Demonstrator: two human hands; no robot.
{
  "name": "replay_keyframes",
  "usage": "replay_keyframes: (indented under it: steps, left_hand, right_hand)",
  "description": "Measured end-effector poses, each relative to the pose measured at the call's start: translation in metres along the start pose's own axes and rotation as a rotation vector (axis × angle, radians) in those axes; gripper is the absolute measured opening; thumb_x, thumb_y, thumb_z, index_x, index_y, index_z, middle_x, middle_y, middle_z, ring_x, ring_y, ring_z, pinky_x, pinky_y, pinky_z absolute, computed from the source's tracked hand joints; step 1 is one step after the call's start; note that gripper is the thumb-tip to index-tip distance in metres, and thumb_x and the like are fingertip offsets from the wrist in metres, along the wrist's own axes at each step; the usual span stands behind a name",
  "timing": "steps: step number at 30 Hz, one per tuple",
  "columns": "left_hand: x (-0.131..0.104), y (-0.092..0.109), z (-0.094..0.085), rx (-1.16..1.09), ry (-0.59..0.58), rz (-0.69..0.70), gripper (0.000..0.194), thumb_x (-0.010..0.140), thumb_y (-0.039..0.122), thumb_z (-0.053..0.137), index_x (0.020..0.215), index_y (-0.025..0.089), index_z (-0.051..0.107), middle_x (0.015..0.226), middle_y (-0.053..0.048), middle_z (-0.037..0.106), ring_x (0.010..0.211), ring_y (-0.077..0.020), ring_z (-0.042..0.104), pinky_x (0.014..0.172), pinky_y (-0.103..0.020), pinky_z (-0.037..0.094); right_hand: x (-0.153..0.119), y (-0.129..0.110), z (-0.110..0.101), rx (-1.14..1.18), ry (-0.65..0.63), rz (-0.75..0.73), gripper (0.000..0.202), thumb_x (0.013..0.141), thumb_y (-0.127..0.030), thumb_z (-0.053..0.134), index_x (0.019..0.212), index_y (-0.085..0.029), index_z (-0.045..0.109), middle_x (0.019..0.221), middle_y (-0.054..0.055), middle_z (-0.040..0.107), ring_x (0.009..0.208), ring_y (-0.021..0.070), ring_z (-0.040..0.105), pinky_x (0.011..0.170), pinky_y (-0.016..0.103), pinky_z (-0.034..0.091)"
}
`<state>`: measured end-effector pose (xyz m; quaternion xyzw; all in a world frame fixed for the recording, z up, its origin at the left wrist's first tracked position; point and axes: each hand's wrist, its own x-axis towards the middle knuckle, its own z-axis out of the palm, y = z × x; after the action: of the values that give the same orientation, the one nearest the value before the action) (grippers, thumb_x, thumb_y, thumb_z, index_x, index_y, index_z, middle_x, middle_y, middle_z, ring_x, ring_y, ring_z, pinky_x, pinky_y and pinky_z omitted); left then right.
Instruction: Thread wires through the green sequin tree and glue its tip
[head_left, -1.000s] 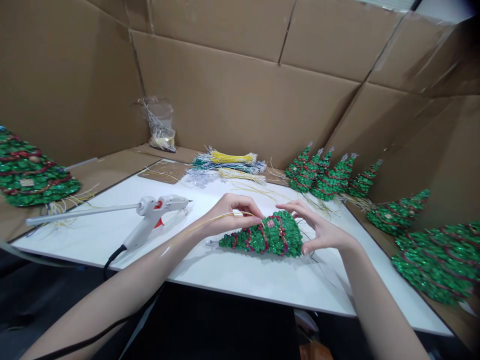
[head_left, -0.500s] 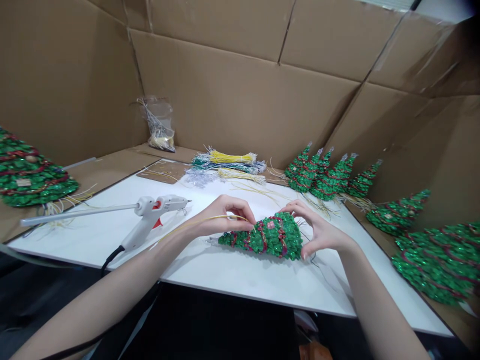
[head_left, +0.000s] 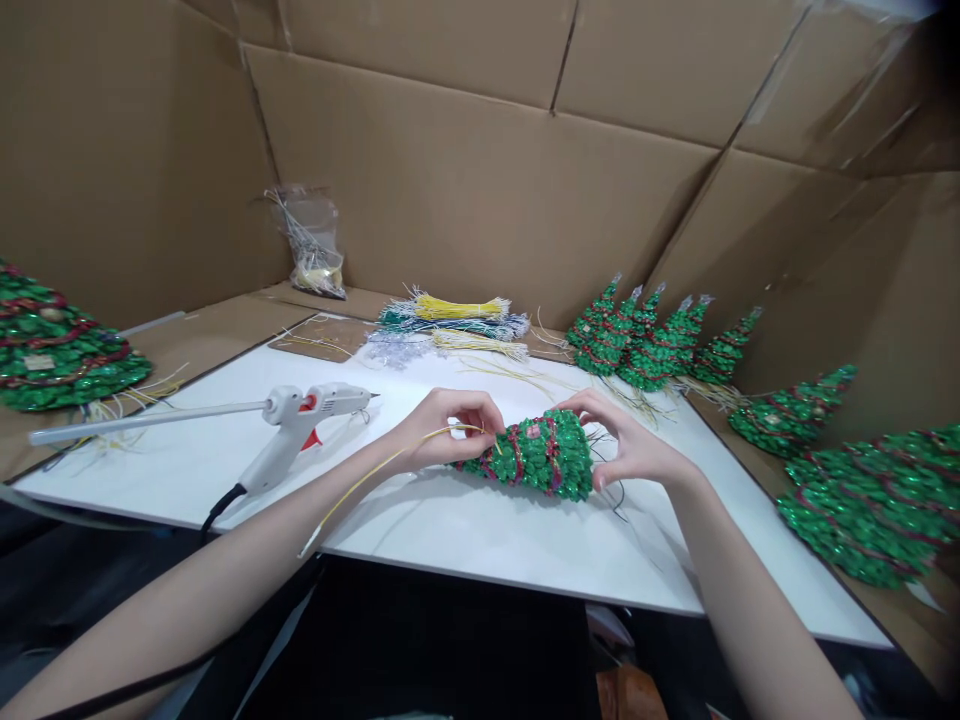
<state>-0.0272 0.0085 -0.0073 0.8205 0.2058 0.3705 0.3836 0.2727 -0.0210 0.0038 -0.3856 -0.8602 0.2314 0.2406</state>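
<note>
A small green Christmas tree [head_left: 536, 458] with red garland lies on its side on the white board, its base toward the right. Pinched in my left hand [head_left: 454, 430] is a thin yellow wire [head_left: 360, 482], one end against the tree's side and the other hanging over my forearm. That hand covers the tree's tip. My right hand [head_left: 619, 440] is curled around the base, thumb on the near edge and fingers on the far one. Dark thin wires [head_left: 616, 497] stick out of the base beside my thumb.
A white glue gun [head_left: 289, 430] with a long glue stick rests at the left. Bundles of yellow, white and green wires [head_left: 457, 318] lie at the back, near a plastic bag [head_left: 313, 245]. Several more trees [head_left: 637, 335] stand along the right; a larger tree [head_left: 56, 345] is at left.
The tree has turned slightly and shifted left, and my left hand now hides its tip. The yellow wire's loose end has swung out over my forearm. The view has tilted a little.
</note>
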Motion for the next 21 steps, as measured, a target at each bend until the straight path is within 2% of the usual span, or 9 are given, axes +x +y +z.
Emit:
replay_keyframes:
  steps: [5,9,13,15,17,19,21]
  left_hand:
    - [0.001,0.002,0.0,0.029,0.001,0.019,0.01,0.076,0.013,0.06,0.083,0.012,0.068,0.073,-0.001,0.066,0.066,-0.01,0.059,0.064,-0.02,0.048]
    - [0.001,0.002,0.0,0.052,0.021,0.051,0.014,0.074,0.009,0.058,0.083,0.012,0.068,0.075,-0.001,0.066,0.067,-0.0091,0.059,0.065,-0.019,0.048]
    - [0.0,0.004,0.002,0.083,0.034,0.061,0.014,0.074,0.009,0.058,0.082,0.012,0.068,0.073,-0.001,0.066,0.066,-0.0092,0.059,0.063,-0.019,0.048]
    - [0.0,0.006,0.002,0.089,0.037,0.076,0.015,0.073,0.008,0.057,0.083,0.011,0.068,0.073,-0.001,0.066,0.065,-0.0093,0.059,0.062,-0.019,0.048]
    - [-0.001,0.006,0.003,0.086,0.029,0.092,0.016,0.073,0.007,0.057,0.084,0.011,0.068,0.073,-0.001,0.065,0.064,-0.0093,0.06,0.061,-0.019,0.048]
    - [-0.001,0.005,0.004,0.087,0.024,0.105,0.017,0.073,0.006,0.056,0.084,0.011,0.068,0.073,-0.001,0.065,0.064,-0.0093,0.06,0.061,-0.019,0.048]
    - [-0.001,0.004,0.005,0.096,0.028,0.119,0.017,0.073,0.005,0.056,0.083,0.011,0.068,0.073,-0.002,0.064,0.064,-0.0092,0.059,0.06,-0.019,0.048]
  right_hand:
    - [0.002,0.004,0.003,0.095,0.038,0.032,0.074,0.069,-0.075,0.063,0.121,-0.024,0.059,0.117,0.01,0.052,0.106,0.0273,0.053,0.09,0.041,0.045]
    - [0.005,0.005,0.007,0.125,0.087,0.02,0.062,0.075,-0.069,0.063,0.117,-0.023,0.062,0.11,0.009,0.054,0.099,0.0244,0.054,0.088,0.039,0.045]
    - [0.007,0.008,0.011,0.229,0.261,-0.012,0.047,0.081,-0.057,0.065,0.112,-0.022,0.063,0.089,0.003,0.052,0.082,0.017,0.051,0.077,0.031,0.045]
    - [0.007,0.011,0.011,0.309,0.39,-0.002,0.035,0.085,-0.052,0.063,0.102,-0.021,0.065,0.076,-0.001,0.048,0.07,0.0135,0.047,0.066,0.027,0.041]
    - [0.005,0.015,0.011,0.399,0.465,0.038,0.029,0.089,-0.048,0.06,0.088,-0.019,0.065,0.065,-0.003,0.045,0.06,0.0111,0.043,0.058,0.025,0.035]
    - [0.004,0.018,0.01,0.484,0.448,0.091,0.035,0.092,-0.048,0.055,0.078,-0.017,0.064,0.055,-0.004,0.042,0.052,0.0097,0.039,0.053,0.024,0.031]
    - [0.003,0.02,0.01,0.542,0.361,0.145,0.045,0.094,-0.052,0.05,0.074,-0.015,0.065,0.047,-0.005,0.038,0.046,0.0091,0.036,0.05,0.025,0.028]
